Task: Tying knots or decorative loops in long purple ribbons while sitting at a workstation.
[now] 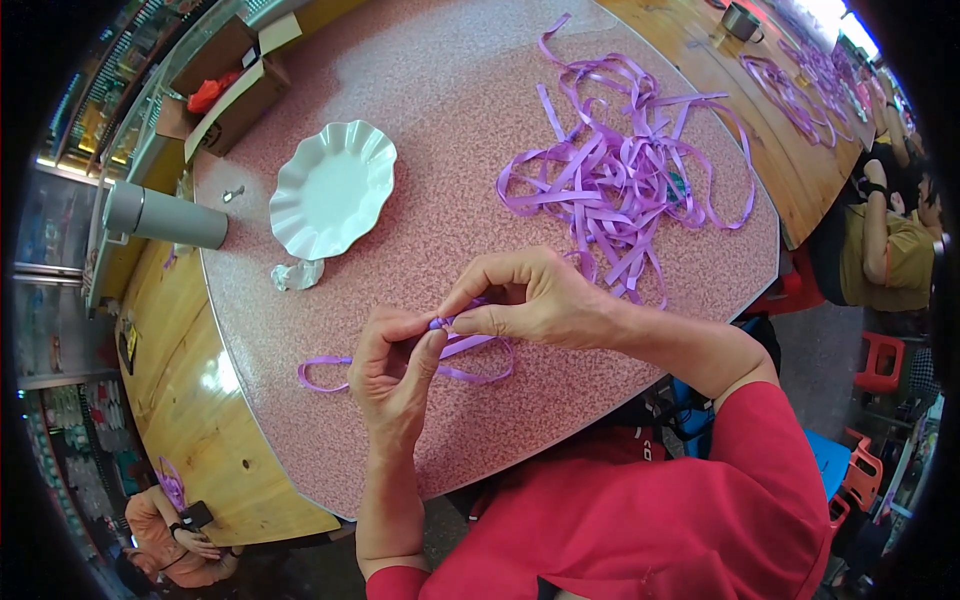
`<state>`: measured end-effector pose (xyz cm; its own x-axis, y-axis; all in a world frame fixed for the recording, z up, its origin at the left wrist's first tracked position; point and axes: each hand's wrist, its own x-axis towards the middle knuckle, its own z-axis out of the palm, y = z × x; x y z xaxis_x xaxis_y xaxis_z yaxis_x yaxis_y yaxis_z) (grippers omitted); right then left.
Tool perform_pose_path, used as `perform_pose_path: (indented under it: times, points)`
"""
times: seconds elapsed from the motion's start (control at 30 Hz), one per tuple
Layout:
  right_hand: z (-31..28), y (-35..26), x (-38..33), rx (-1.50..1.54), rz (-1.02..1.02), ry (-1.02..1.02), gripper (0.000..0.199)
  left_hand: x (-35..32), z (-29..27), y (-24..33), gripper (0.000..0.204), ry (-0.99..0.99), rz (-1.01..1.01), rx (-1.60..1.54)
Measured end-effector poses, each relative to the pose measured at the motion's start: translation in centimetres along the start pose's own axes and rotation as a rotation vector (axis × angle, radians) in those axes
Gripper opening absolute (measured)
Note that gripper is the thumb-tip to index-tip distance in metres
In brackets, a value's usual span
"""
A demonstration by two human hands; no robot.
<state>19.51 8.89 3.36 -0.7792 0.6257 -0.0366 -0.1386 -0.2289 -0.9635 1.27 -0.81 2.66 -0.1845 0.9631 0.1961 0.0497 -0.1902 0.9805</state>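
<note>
Both my hands meet over the near middle of the speckled pink table (440,130). My left hand (392,365) pinches a small purple piece (438,323) between thumb and forefinger; it looks like a knot or fitting on the ribbon. From the right, my right hand (520,300) closes finger and thumb on the same spot. A loop of purple ribbon (490,378) hangs from there and lies on the table behind my fingers. Beyond my right hand spreads a tangled heap of purple ribbons (620,190). Exactly what sits between my fingertips is too small to make out.
A white scalloped dish (335,190) stands at the left, with crumpled clear wrap (298,275) and a small metal clip (233,194) near it. Farther left are a grey bottle (165,215) and an open cardboard box (235,105). Other people sit right and lower left.
</note>
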Motion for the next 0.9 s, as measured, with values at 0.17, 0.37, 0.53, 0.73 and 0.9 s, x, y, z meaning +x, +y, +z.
perform_pose_path:
  times: [0.17, 0.37, 0.53, 0.73, 0.9]
  points:
    - [0.16, 0.2, 0.06, 0.06, 0.051, 0.017, 0.02, -0.08, -0.08, -0.1, 0.016, 0.002, 0.023, 0.025]
    - [0.34, 0.12, -0.08, 0.016, 0.04, 0.024, 0.02, -0.19, -0.16, -0.37, 0.016, 0.002, 0.055, 0.077]
    - [0.65, 0.65, -0.24, -0.046, -0.064, 0.082, 0.019, -0.21, 0.04, -0.31, 0.015, 0.008, 0.089, 0.146]
    - [0.45, 0.46, -0.15, -0.304, -0.235, 0.104, 0.012, -0.24, -0.06, -0.19, 0.013, 0.015, 0.098, 0.263]
    - [0.22, 0.3, -0.26, -0.177, -0.054, 0.06, 0.014, -0.01, 0.07, 0.15, 0.013, -0.004, 0.152, 0.366]
